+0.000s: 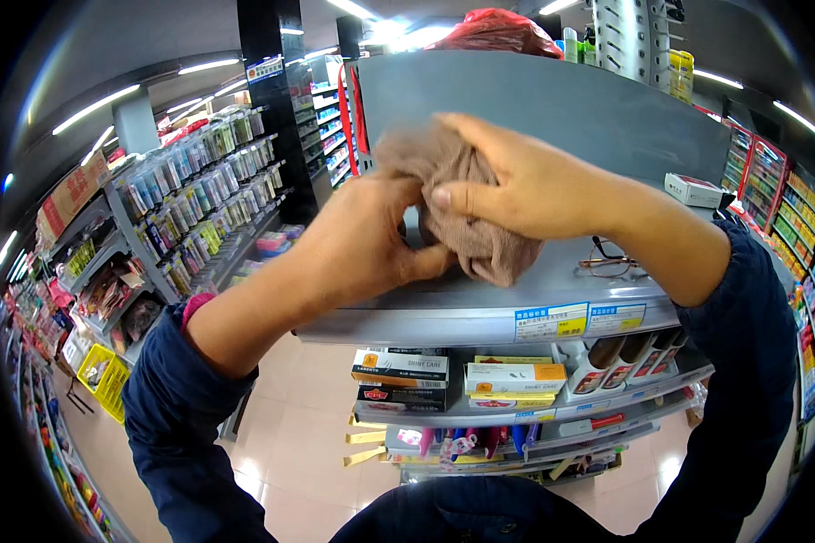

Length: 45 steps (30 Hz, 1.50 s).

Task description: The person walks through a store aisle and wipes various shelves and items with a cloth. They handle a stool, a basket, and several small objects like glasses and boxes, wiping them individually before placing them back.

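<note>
A crumpled brown cloth (489, 240) is bunched between my hands above a grey metal shelf. My right hand (525, 185) grips it from the right, thumb pressed across its front and fingers over its top. From the left, my left hand (362, 231) closes on the cloth's left side, its thumb stretched below. The upper left part of the cloth is smeared by motion. Whether anything lies inside its folds is hidden. Past my right wrist, a pair of glasses (609, 265) rests on the shelf top (398, 303). A white box (695, 191) stands farther right.
The grey back panel (552, 109) rises behind the shelf, with a red plastic bag (498, 33) on top. Lower tiers hold boxes (400, 366) and dark bottles (598, 366). At left stand a rack of hanging packets (199, 181) and a yellow basket (104, 380).
</note>
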Motion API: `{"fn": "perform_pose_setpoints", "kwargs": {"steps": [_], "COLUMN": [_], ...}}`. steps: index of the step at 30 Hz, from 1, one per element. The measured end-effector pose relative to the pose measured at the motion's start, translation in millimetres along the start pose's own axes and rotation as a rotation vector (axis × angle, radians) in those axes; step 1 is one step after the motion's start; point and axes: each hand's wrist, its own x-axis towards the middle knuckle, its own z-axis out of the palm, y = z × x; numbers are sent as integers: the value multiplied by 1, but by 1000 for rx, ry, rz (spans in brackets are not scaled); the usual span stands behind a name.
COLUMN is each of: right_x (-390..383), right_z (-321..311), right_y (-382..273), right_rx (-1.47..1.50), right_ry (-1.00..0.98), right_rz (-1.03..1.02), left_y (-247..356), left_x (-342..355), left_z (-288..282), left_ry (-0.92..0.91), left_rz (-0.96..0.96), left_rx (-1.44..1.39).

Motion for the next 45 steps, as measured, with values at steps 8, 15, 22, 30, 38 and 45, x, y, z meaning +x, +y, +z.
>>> {"fn": "perform_pose_setpoints", "kwargs": {"steps": [8,15,22,30,38,45], "right_x": [-3,-77,-114,-122,-130,-137], "right_z": [-8,31,158,257,331,362], "right_y": [-45,-109,-166,-201,-194,-231], "right_rx": [192,299,306,434,1640,1329], "right_ry": [476,309,471,604,703,648], "right_rz": [-470,-405,-159,124,636,480], "left_y": [48,103,102,65,43,39], "left_x": [-20,-133,-245,-351,-391,-403], "left_z": [-6,12,48,43,57,71], "left_ry": [378,314,343,237,470,192], "left_rz": [67,-66,-233,-202,-653,-700], "left_rx": [-636,-690,-405,-630,-1515,-1329]}}
